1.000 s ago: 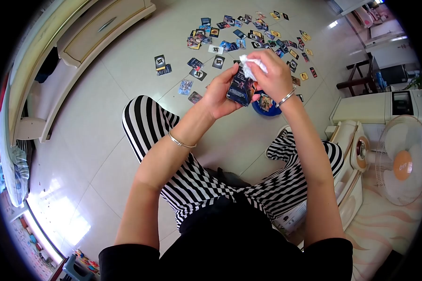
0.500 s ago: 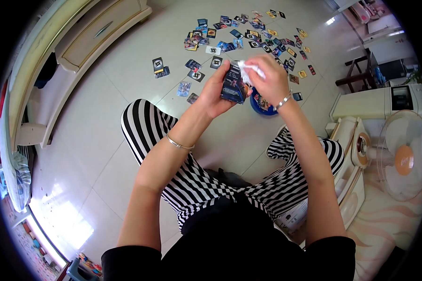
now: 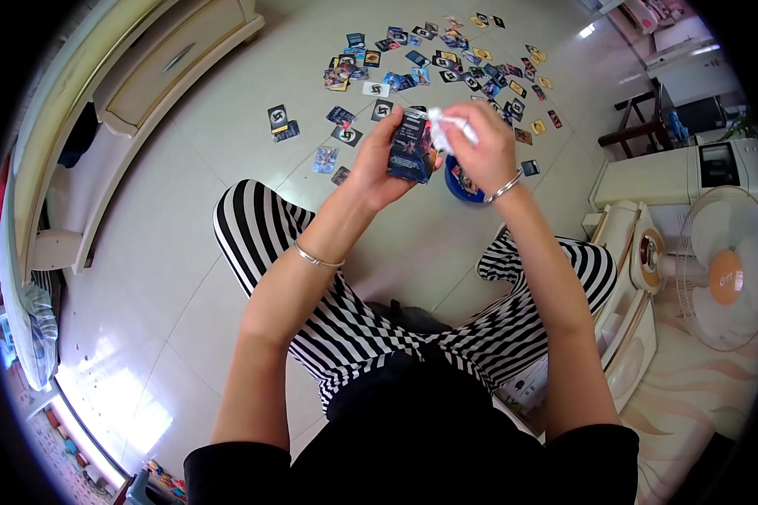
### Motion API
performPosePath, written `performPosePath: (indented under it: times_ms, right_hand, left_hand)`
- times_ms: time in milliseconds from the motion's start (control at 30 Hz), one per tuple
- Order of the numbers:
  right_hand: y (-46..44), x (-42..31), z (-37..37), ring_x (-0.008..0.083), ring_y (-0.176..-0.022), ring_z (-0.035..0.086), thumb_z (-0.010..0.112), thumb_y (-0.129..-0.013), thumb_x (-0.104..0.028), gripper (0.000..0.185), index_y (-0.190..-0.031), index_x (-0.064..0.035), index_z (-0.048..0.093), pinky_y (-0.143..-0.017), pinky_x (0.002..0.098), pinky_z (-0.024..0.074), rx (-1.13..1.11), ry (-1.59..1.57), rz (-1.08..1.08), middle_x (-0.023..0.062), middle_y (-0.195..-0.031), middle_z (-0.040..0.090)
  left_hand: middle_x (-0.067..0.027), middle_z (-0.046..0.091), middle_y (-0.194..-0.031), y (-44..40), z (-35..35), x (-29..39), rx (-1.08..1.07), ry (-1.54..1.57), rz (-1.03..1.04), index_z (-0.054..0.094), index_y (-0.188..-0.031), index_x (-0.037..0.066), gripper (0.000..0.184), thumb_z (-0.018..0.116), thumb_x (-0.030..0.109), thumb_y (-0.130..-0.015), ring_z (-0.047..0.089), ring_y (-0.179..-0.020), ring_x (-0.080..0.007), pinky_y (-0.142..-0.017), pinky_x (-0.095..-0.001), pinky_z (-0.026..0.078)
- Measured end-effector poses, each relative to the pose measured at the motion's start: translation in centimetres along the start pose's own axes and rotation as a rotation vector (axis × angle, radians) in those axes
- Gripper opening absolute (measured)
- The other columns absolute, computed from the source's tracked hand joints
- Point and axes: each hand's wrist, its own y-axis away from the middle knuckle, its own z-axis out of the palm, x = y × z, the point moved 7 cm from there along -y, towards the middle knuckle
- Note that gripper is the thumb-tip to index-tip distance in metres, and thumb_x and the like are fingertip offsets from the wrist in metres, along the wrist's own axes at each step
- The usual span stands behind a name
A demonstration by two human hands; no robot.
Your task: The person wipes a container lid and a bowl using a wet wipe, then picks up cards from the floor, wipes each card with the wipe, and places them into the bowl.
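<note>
My left hand [image 3: 374, 168] is closed around a dark card box [image 3: 412, 153] with printed text and pictures, its broad face turned up towards me. In my right hand [image 3: 485, 148] a crumpled white tissue [image 3: 443, 137] is pinched between the fingers, close to the box's right edge. Whether the tissue touches the box I cannot tell. Behind my right hand a blue bowl [image 3: 456, 187] with cards in it stands on the floor, partly hidden. Many trading cards [image 3: 343, 71] lie scattered on the tiles beyond my hands.
My striped legs [image 3: 261, 231] are spread on either side below my hands. At the left stands a cream cabinet [image 3: 164, 71] with a drawer. To the right are a fan [image 3: 724, 273], a pale appliance [image 3: 648, 181] and a dark wooden chair [image 3: 632, 122].
The card box has shifted slightly left and is tipped a little more upright. My right hand, still pinching the tissue, has moved slightly from the box's face towards its right side.
</note>
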Motion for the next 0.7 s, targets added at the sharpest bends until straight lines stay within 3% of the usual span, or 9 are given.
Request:
performPosePath:
  times_ms: [100,200,300,333,367,467,533,633,700]
  right_hand:
    - [3.5,-3.4,1.5,0.0235,-0.069,0.061,0.067,-0.070,-0.004,0.021,-0.090,-0.0096,0.062,-0.055,0.0324,0.0496,-0.134,-0.056,-0.075,0.0057,-0.084,0.061]
    - [5.7,-6.2,2.3,0.0233,-0.069,0.062,0.067,-0.068,-0.005,0.024,-0.091,-0.0097,0.062,-0.054,0.0318,0.0499,-0.280,-0.148,-0.105,0.0055,-0.085,0.060]
    - [2.6,-4.7,1.2,0.0227,-0.069,0.063,0.067,-0.068,-0.005,0.023,-0.090,-0.0103,0.061,-0.053,0.0312,0.0499,-0.126,-0.044,-0.103,0.0052,-0.085,0.060]
    - [1.0,-3.7,1.0,0.0224,-0.066,0.062,0.066,-0.070,-0.007,0.020,-0.089,-0.0106,0.061,-0.053,0.0313,0.0498,-0.018,-0.009,-0.129,0.0051,-0.084,0.060]
    - [-0.2,-2.2,1.2,0.0232,-0.065,0.061,0.065,-0.072,-0.008,0.017,-0.088,-0.0115,0.060,-0.053,0.0326,0.0493,-0.051,0.019,-0.008,0.0052,-0.083,0.060]
    - [-1.9,-0.9,1.9,0.0241,-0.064,0.060,0.065,-0.073,-0.010,0.016,-0.089,-0.0125,0.060,-0.052,0.0335,0.0484,0.000,0.041,-0.036,0.0051,-0.082,0.059]
    - [-1.1,-2.3,2.5,0.0238,-0.064,0.060,0.065,-0.073,-0.010,0.016,-0.088,-0.0133,0.061,-0.051,0.0336,0.0479,-0.063,0.030,-0.097,0.0041,-0.083,0.059]
    - [3.2,-5.1,3.4,0.0239,-0.064,0.060,0.065,-0.075,-0.013,0.013,-0.087,-0.0119,0.061,-0.055,0.0335,0.0482,-0.261,-0.118,-0.057,0.0045,-0.082,0.058]
    - [5.1,-5.3,3.7,0.0212,-0.062,0.060,0.066,-0.078,-0.017,0.012,-0.085,-0.0097,0.061,-0.056,0.0317,0.0473,-0.223,-0.212,0.026,0.0046,-0.079,0.060]
  left_hand:
    - [-0.0160,0.060,-0.110,-0.5,0.2,0.4,-0.029,0.081,0.009,0.049,-0.120,0.002,0.048,0.032,0.040,-0.097,0.060,-0.094,-0.0227,-0.079,-0.0362,0.051]
    - [-0.0185,0.059,-0.111,-0.2,1.0,0.5,-0.196,0.086,-0.012,0.046,-0.124,0.002,0.047,0.029,0.038,-0.097,0.059,-0.098,-0.0240,-0.085,-0.0370,0.049]
    - [-0.0172,0.059,-0.111,0.2,1.3,-0.1,-0.066,0.060,-0.030,0.046,-0.124,0.002,0.048,0.029,0.038,-0.097,0.059,-0.097,-0.0248,-0.083,-0.0373,0.049]
    - [-0.0140,0.061,-0.107,0.4,1.0,-0.1,-0.014,0.081,-0.029,0.050,-0.117,0.004,0.044,0.031,0.038,-0.097,0.060,-0.094,-0.0233,-0.078,-0.0373,0.051]
    - [-0.0080,0.063,-0.102,-0.4,-0.5,-0.2,-0.079,0.066,-0.024,0.053,-0.108,0.006,0.035,0.040,0.035,-0.095,0.062,-0.092,-0.0215,-0.084,-0.0375,0.050]
    - [-0.0084,0.063,-0.101,-0.2,0.3,-0.1,-0.260,0.076,-0.028,0.054,-0.106,0.006,0.032,0.041,0.033,-0.095,0.063,-0.090,-0.0216,-0.084,-0.0369,0.050]
    - [-0.0108,0.063,-0.102,-0.2,-1.0,0.3,-0.013,0.091,0.012,0.051,-0.114,0.003,0.038,0.041,0.034,-0.094,0.062,-0.089,-0.0233,-0.082,-0.0359,0.051]
    - [-0.0134,0.062,-0.104,-0.2,0.0,0.8,-0.148,0.065,0.021,0.048,-0.122,0.001,0.043,0.042,0.034,-0.094,0.062,-0.091,-0.0235,-0.081,-0.0355,0.051]
    - [-0.0146,0.060,-0.106,-0.3,-0.8,1.0,-0.143,0.023,0.032,0.047,-0.125,0.001,0.047,0.042,0.035,-0.094,0.061,-0.094,-0.0225,-0.079,-0.0338,0.051]
